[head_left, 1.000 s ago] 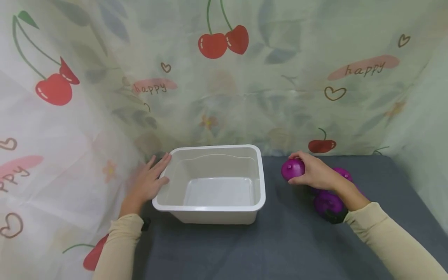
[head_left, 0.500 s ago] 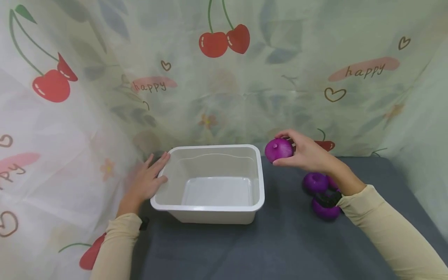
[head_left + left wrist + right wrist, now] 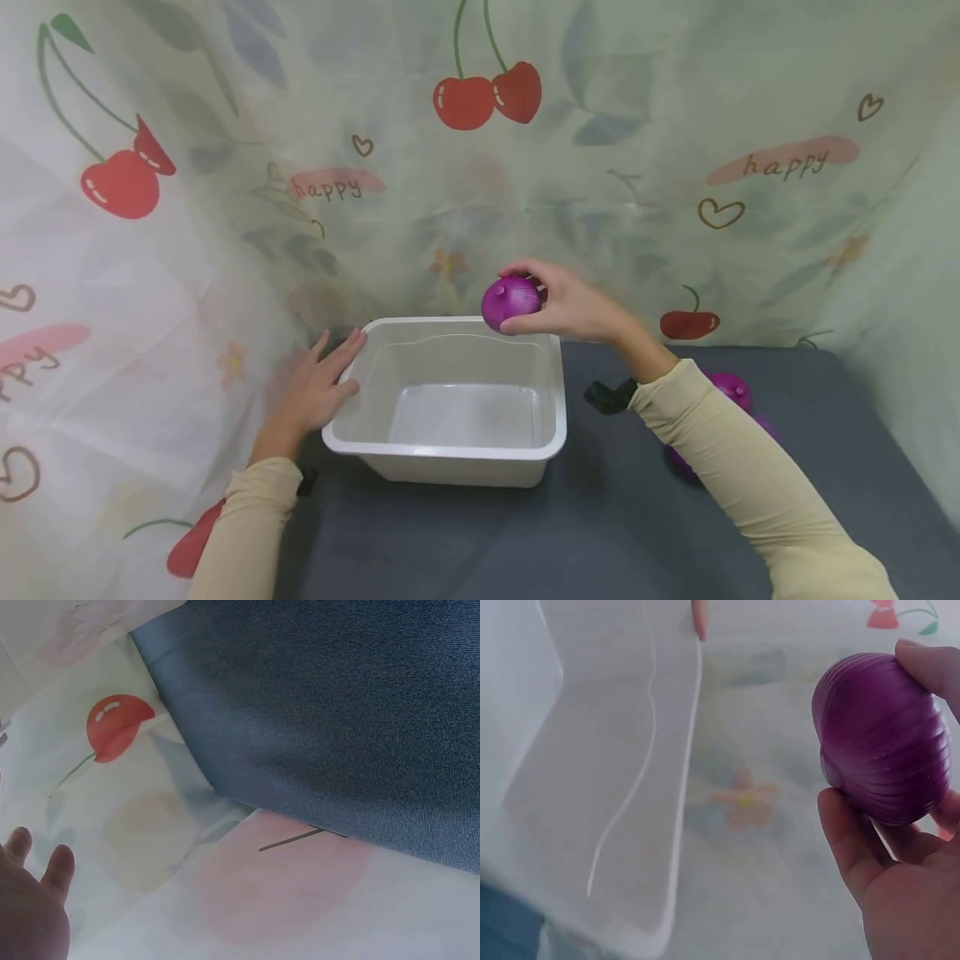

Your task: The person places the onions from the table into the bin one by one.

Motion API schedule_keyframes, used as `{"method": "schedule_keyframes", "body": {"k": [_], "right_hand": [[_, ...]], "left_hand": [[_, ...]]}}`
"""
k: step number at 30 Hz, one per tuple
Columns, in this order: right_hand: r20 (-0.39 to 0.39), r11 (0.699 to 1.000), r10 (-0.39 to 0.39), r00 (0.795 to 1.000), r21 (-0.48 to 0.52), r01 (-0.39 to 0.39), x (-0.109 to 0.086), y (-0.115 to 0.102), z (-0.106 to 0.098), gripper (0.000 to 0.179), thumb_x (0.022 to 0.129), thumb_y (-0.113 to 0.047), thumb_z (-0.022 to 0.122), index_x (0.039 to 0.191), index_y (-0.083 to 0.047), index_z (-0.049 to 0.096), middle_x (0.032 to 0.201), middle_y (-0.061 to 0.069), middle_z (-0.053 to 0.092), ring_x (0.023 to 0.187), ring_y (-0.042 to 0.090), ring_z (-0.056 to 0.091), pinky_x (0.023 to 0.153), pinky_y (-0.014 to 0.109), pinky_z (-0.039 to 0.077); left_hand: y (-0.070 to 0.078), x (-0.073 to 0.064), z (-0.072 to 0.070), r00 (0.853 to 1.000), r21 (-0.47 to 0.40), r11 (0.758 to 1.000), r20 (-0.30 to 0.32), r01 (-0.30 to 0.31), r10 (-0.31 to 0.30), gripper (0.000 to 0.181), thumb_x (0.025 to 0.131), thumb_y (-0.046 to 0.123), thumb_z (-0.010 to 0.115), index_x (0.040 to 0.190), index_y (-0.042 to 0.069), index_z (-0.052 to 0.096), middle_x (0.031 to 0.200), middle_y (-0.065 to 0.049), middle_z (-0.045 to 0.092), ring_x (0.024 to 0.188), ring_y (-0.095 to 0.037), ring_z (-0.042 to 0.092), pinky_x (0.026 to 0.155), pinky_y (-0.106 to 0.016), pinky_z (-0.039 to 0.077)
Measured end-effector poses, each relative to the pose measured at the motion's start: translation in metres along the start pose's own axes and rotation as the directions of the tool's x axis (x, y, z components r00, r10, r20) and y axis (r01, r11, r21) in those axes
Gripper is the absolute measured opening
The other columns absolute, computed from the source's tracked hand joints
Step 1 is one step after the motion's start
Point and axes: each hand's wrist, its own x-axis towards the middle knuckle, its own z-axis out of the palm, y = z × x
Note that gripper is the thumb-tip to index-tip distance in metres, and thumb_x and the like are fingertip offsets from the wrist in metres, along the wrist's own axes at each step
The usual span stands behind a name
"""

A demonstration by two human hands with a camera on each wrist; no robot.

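A purple onion [image 3: 511, 303] is gripped between the thumb and fingers of my right hand [image 3: 573, 304], up at the back rim of a white plastic basin [image 3: 446, 452]. In the right wrist view the ridged onion [image 3: 885, 739] shows large, with the basin [image 3: 607, 750] to its left. My left hand [image 3: 318, 392] rests on the basin's left rim with its fingers straight. The left wrist view catches only part of that hand [image 3: 34, 900] at its lower left corner. Inside the basin, the bare floor shows.
Several more purple onions [image 3: 731, 390] lie on the dark grey table cloth [image 3: 600, 533] at the right, partly hidden behind my right sleeve. A black strap piece [image 3: 609, 397] juts from the right wrist. Cherry-print curtains [image 3: 630, 242] stand behind and at the left.
My right hand has lifted the onion from the table's right side and carried it left to the basin's back rim. The left hand has stayed on the left rim.
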Motion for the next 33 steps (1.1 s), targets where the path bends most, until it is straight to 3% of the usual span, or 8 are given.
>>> {"method": "schedule_keyframes", "body": {"k": [8, 16, 24, 33], "right_hand": [[0.007, 0.998, -0.003, 1.0, 0.059, 0.002, 0.045, 0.0, 0.039, 0.068, 0.079, -0.026, 0.085, 0.139, -0.016, 0.055, 0.133, 0.007, 0.061, 0.114, 0.026, 0.065, 0.09, 0.038, 0.06], [0.045, 0.998, 0.004, 0.999, 0.068, -0.007, 0.086, 0.009, 0.101, 0.07, 0.079, -0.027, 0.083, 0.14, -0.011, 0.055, 0.132, 0.011, 0.062, 0.112, 0.024, 0.066, 0.092, 0.031, 0.058], [0.146, 0.996, 0.066, 0.987, 0.047, -0.074, 0.104, 0.024, 0.142, 0.073, 0.078, -0.028, 0.082, 0.143, -0.01, 0.053, 0.134, 0.012, 0.062, 0.114, 0.024, 0.066, 0.094, 0.03, 0.057], [0.183, 0.997, 0.073, 0.98, 0.008, -0.076, 0.118, 0.035, 0.169, 0.073, 0.078, -0.032, 0.083, 0.142, -0.011, 0.055, 0.135, 0.009, 0.063, 0.115, 0.022, 0.065, 0.098, 0.03, 0.055]], "left_hand": [[-0.001, 0.002, -0.002, 1.0, 0.007, 1.0, -0.011, -0.01, 0.01, 0.073, 0.096, 0.03, 0.05, 0.164, 0.028, 0.023, 0.17, 0.004, 0.025, 0.159, -0.046, 0.009, 0.12, -0.075, 0.01], [-0.006, 0.002, 0.002, 0.999, 0.032, 0.999, -0.033, -0.023, 0.024, 0.072, 0.097, 0.033, 0.051, 0.163, 0.033, 0.023, 0.17, 0.004, 0.027, 0.158, -0.044, 0.014, 0.12, -0.074, 0.012], [0.001, -0.001, 0.006, 0.999, 0.025, 0.999, -0.048, -0.022, 0.023, 0.07, 0.096, 0.031, 0.051, 0.162, 0.031, 0.027, 0.169, 0.006, 0.029, 0.158, -0.043, 0.017, 0.12, -0.074, 0.016], [-0.003, -0.004, 0.005, 0.997, -0.022, 1.0, -0.074, -0.021, 0.019, 0.068, 0.097, 0.029, 0.048, 0.162, 0.028, 0.028, 0.169, 0.005, 0.029, 0.158, -0.044, 0.016, 0.12, -0.073, 0.016]]}}
